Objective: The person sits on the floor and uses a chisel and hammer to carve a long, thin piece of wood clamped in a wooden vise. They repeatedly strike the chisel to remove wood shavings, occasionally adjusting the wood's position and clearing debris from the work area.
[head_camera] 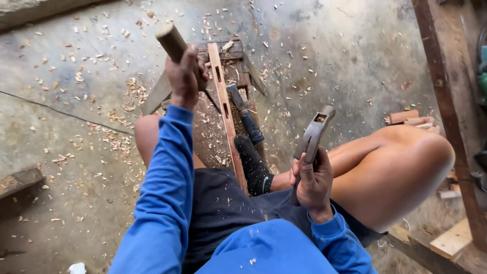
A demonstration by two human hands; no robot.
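You are gripping a chisel by its round wooden handle in your left hand, fingers closed tight around it, holding it upright just beside the left edge of the narrow wooden strip. That strip is lying lengthwise on the low bench, with slots cut in it. A second tool with a dark handle is lying on the bench just right of the strip. Your right hand is closed around a hammer, raised above your right knee
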